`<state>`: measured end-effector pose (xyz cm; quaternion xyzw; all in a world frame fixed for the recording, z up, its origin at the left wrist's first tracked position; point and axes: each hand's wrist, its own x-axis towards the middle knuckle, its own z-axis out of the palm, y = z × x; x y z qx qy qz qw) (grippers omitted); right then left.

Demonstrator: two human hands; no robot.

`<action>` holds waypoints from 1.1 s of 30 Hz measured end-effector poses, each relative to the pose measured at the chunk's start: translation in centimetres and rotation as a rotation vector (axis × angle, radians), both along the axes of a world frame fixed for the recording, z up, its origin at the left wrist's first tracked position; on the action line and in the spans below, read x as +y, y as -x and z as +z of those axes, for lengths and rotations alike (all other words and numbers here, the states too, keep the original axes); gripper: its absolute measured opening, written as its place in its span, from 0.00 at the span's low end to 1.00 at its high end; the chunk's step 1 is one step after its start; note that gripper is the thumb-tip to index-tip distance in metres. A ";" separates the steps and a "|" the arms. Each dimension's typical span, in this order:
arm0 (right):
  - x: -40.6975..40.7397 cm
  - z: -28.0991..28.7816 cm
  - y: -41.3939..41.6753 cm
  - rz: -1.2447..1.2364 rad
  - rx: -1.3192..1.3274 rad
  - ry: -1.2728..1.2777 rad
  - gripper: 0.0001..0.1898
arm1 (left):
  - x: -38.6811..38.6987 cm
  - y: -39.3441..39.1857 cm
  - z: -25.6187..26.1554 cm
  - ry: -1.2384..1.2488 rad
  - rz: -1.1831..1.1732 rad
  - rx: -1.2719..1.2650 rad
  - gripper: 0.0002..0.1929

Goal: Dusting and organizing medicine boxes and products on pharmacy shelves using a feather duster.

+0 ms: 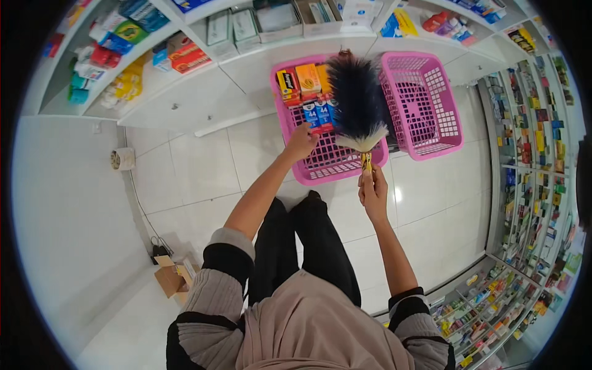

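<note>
My right hand grips the short yellow handle of a feather duster. Its dark plume, pale at the base, points away from me over the right part of a pink plastic basket. My left hand reaches over the basket's left side, fingertips bent at the near edge of several small blue-and-red boxes. Whether the fingers grasp a box cannot be made out. Behind these stand yellow-and-red boxes and orange boxes. The plume hides the basket's right part.
A second pink basket stands to the right. White shelving with packaged goods curves along the far side. Glass-fronted display shelves line the right. An opened cardboard box and a cable lie by the left wall.
</note>
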<state>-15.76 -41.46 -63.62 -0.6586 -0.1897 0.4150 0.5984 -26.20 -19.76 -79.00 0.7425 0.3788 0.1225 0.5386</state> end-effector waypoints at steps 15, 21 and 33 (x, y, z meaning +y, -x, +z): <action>-3.4 -8.9 -2.6 -0.095 0.092 0.087 0.13 | 2.1 -7.7 -6.8 -0.524 -0.250 0.775 0.63; -3.1 -8.3 -2.8 -0.108 0.131 0.104 0.13 | 0.9 -7.2 -5.4 -0.427 -0.310 0.853 0.64; 2.4 -4.2 -3.4 0.033 -0.197 0.095 0.14 | -4.9 -2.6 10.0 -0.224 -0.173 -0.042 0.63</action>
